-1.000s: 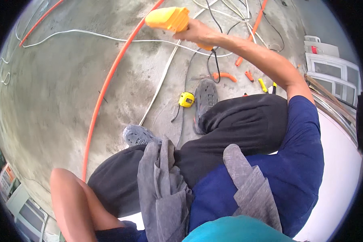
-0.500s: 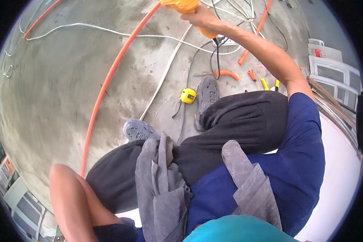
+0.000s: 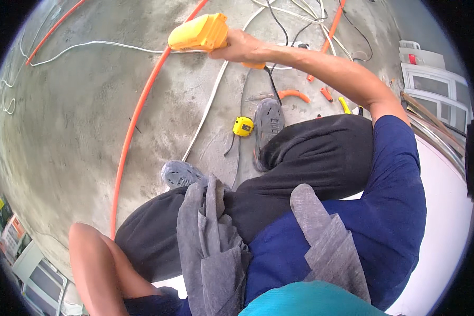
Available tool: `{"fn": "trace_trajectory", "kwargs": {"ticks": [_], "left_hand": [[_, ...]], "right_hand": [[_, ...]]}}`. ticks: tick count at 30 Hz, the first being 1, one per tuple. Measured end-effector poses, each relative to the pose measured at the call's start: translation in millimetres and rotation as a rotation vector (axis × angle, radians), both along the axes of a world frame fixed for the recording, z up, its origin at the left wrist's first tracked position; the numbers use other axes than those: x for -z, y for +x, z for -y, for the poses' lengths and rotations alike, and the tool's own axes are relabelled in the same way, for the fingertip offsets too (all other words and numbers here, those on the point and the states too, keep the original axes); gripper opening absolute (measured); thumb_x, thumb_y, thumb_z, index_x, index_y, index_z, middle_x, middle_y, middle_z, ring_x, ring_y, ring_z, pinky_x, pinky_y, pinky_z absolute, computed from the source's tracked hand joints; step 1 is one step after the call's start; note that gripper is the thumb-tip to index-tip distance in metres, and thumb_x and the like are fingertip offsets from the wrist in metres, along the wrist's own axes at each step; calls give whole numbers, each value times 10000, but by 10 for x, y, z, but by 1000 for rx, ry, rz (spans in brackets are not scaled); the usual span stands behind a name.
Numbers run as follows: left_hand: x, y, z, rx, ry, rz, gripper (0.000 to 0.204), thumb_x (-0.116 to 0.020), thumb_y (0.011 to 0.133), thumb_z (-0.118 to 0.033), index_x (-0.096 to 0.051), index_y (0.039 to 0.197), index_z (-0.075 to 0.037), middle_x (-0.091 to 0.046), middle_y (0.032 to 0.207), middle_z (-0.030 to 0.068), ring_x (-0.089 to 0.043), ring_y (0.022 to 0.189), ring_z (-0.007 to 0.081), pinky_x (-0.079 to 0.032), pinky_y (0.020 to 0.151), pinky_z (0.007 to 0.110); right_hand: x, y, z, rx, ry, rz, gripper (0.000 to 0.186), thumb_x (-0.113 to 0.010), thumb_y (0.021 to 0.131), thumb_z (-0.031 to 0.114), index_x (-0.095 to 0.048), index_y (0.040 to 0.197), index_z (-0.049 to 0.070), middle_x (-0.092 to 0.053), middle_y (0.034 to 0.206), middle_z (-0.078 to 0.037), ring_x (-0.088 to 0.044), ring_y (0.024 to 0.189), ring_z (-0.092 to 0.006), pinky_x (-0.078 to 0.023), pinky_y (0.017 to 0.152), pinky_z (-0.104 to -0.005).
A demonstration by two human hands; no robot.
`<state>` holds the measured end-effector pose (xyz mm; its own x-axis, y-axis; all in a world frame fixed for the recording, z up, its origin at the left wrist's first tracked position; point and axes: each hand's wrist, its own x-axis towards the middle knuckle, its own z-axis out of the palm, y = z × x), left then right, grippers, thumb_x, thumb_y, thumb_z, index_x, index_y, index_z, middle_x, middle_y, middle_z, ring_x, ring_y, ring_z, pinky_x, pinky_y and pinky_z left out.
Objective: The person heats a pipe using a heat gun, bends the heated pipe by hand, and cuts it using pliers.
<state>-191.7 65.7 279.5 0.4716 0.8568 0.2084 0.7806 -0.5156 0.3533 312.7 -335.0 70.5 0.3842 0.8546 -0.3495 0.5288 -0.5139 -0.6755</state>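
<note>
My right hand [image 3: 237, 46] reaches out to the far middle, its fingers wrapped round the grip of a yellow corded pistol-grip power tool [image 3: 199, 33]. The tool's body points left, over the far part of a long orange pipe [image 3: 133, 117]. I cannot tell whether they touch. From the base of its grip runs a black cord [image 3: 272, 87]. Of my left arm only the bent elbow [image 3: 87, 237] and part of the forearm show at the lower left; the hand is out of the picture.
Between my shoes lies a yellow tape measure [image 3: 242, 126]. Short orange pipe pieces [image 3: 295, 95] and a yellow-handled tool [image 3: 345, 105] lie beyond my right knee. White cables [image 3: 216, 89] cross the concrete floor. White frames [image 3: 437, 89] stand at the right.
My right hand has brought the yellow power tool left and nearer, from the top edge to over the long orange pipe. The left elbow has shifted slightly.
</note>
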Motion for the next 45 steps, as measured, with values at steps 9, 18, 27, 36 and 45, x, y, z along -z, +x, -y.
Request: {"fn": "trace_trajectory", "kwargs": {"ticks": [9, 18, 27, 36, 45], "left_hand": [[-922, 225, -33, -10, 171, 8, 385, -487, 1061, -260, -654, 1258, 26, -696, 1221, 138, -656, 1099, 186, -516, 911, 341], [2294, 2010, 739, 441, -311, -401, 552, -700, 946, -492, -662, 1289, -62, -717, 1168, 190, -687, 1096, 329, -534, 940, 459], [3028, 1680, 1308, 618, -473, -669, 497, -737, 902, -475, -585, 1119, -54, -676, 1121, 199, -652, 1091, 390, -516, 908, 497], [3230, 1686, 1223, 696, -446, -588, 274, -649, 946, -247, -595, 1086, -17, -672, 1075, 224, -641, 1092, 415, -517, 919, 508], [3087, 1714, 909, 506, -873, -388, 262, -628, 1012, -264, -581, 1090, -19, -618, 931, 97, -613, 854, 184, -519, 760, 344]], "right_hand": [[238, 590, 38, 329, 205, -87, 399, -760, 884, 366, -715, 1137, 60, -693, 901, -32, -634, 805, -142, -525, 716, -329], [233, 830, -5, 222, 1, -108, 390, -720, 929, 369, -699, 1145, 45, -672, 890, -31, -619, 785, -140, -513, 706, -321], [69, 303, 61, 91, 42, -151, 570, -737, 908, 465, -645, 1304, 65, -693, 1091, -107, -665, 1032, -226, -522, 908, -404], [-297, -37, -34, -131, -127, -165, 506, -772, 921, 373, -620, 1302, 77, -718, 1143, -101, -682, 1031, -199, -536, 903, -361], [169, 376, 95, 59, 412, 37, 471, -750, 903, 430, -690, 1189, 61, -763, 991, -112, -744, 947, -235, -581, 828, -378]]}}
